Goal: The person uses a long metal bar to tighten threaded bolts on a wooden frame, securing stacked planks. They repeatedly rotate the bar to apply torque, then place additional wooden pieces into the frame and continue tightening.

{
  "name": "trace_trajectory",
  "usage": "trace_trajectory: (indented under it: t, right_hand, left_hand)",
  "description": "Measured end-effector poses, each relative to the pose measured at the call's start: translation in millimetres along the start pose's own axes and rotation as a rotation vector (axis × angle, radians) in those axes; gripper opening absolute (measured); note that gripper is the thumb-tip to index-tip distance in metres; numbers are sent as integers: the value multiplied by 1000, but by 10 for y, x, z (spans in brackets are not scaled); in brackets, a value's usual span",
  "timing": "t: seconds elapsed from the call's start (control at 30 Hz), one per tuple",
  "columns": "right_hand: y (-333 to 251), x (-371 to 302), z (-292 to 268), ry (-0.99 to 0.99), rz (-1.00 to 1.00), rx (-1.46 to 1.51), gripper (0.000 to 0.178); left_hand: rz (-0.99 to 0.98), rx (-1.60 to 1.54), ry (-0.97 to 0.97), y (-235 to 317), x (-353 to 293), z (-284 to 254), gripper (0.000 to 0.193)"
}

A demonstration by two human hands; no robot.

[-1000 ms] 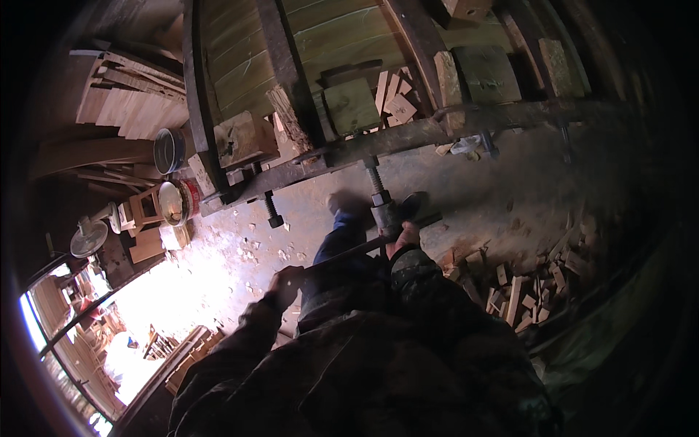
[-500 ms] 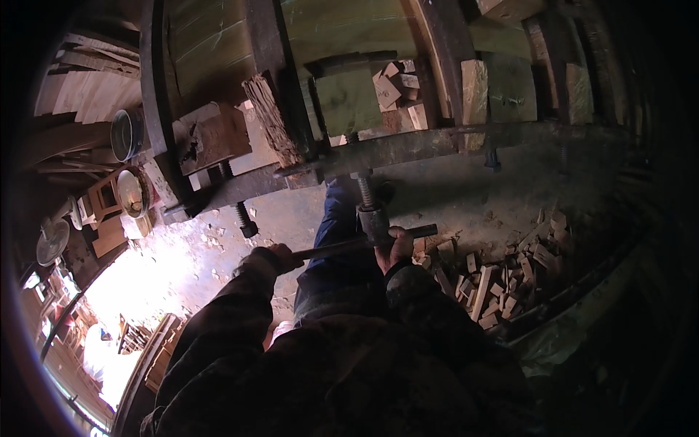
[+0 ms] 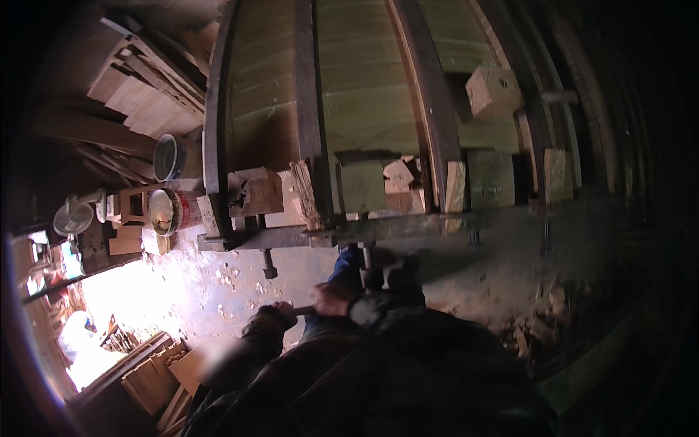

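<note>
Metal bar (image 3: 302, 311): where is it held, and by what?

In the air, out from the near edge of the clamping frame (image 3: 411, 227), left of that edge's middle. It is gripped by the left hand (image 3: 281, 313); the right hand (image 3: 331, 299), blurred, seems closed around it just beside.

Why might two grips be used?

That can only be judged: by two closed hands a bar is steadied and more force can be put on it. Whether the large screw (image 3: 368, 256) is touched by the bar cannot be told, since the view is blocked by the right sleeve (image 3: 393, 309).

And the wood on the frame?

Blocks (image 3: 255, 192) are set along the near edge, apparently so that screw pressure is spread before the boards (image 3: 364, 95) are reached. The boards are crossed by dark beams (image 3: 307, 109), by which they are probably kept flat.

The surface and the room?

The worn floor (image 3: 240, 266) is strewn with chips and, at the right, offcuts (image 3: 542, 328). Beyond the frame's left corner, two pails (image 3: 170, 157) are seen; the lower left is washed out by bright light, and the far right is lost in shadow.
</note>
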State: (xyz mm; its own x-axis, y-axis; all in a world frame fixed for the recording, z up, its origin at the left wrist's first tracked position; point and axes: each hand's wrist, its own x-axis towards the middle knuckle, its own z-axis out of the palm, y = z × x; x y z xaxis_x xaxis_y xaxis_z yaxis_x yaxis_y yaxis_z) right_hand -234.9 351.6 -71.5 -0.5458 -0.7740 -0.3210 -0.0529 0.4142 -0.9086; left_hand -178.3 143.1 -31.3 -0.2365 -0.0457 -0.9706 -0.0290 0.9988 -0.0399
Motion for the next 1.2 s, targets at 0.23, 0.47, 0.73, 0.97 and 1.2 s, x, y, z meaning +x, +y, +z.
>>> trace_trajectory:
  t: [0.23,0.47,0.73,0.97,1.2]
  right_hand:
    - [-371,15,-15,-551,-16,-222,39]
    - [-508,-587,-513,-421,-276,-75,31]
    - [-353,-1296,-1083,-295,-555,181,27]
    - [-175,-1010,-775,-312,-598,165,27]
    - [401,-1168,-579,-176,-228,-15,38]
  left_hand:
    - [-313,-17,161,372,-697,-21,31]
    - [-699,37,260,1321,-1560,-368,24]
    - [-525,352,722,2829,-2386,-624,13]
    - [-110,325,587,2420,-2291,-805,16]
    - [74,209,343,1990,-2066,-648,24]
